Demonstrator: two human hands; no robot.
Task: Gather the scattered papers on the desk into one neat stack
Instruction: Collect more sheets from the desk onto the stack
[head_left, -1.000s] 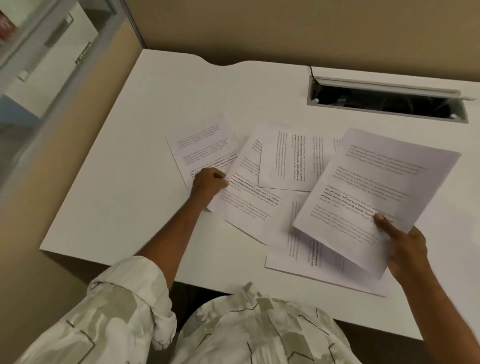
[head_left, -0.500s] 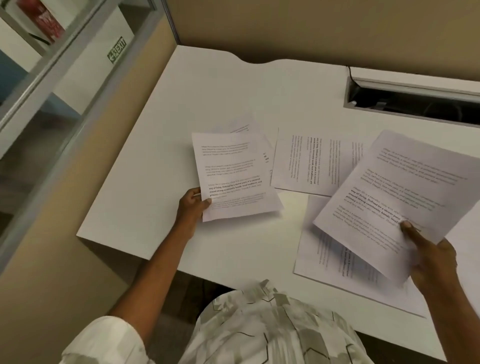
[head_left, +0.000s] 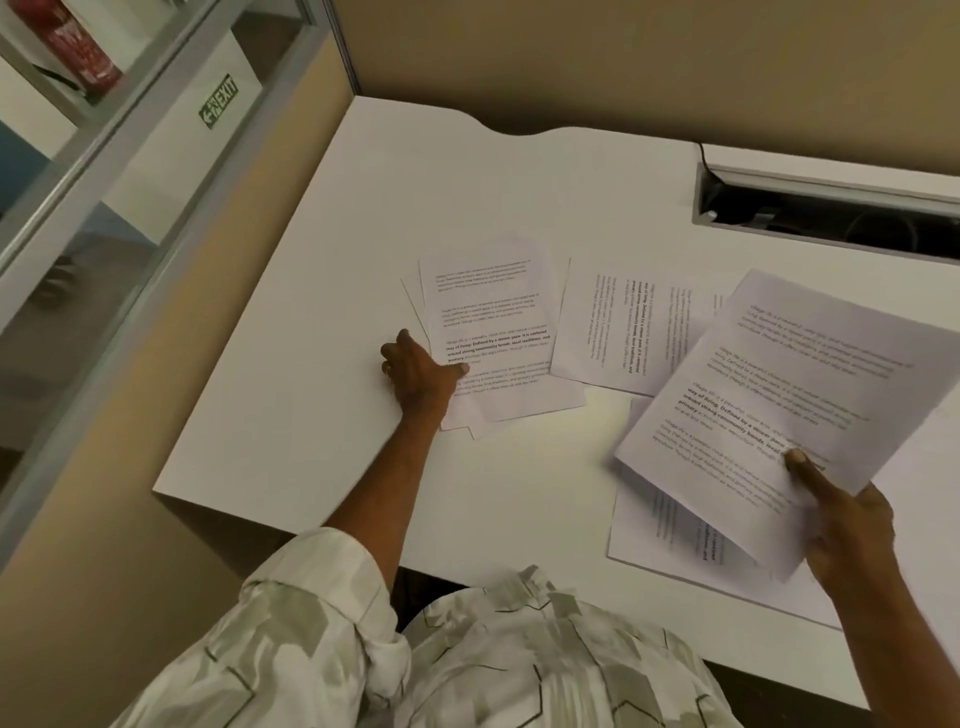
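White desk, beige partition behind | our left hand presses a small pile at 10 o'clock, thumb on top | right hand pinches a lifted sheet at 3 o'clock, two sheets flat beneath | paper light, floppy, slippery, we judge: grip edges | green "EXIT" sign legible; page print blurred.

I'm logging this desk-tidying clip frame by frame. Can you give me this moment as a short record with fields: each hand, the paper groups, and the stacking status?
left hand: on the desk, thumb on the lower left edge of the left pile
left pile: several overlapping sheets, edges uneven
right hand: pinching a lifted sheet at its near corner
lifted sheet: tilted, raised above the desk
sideways sheet: flat, between the left pile and the lifted sheet
near sheet: flat, partly under the lifted sheet
desk: white
status: papers in separate groups, no single stack yet
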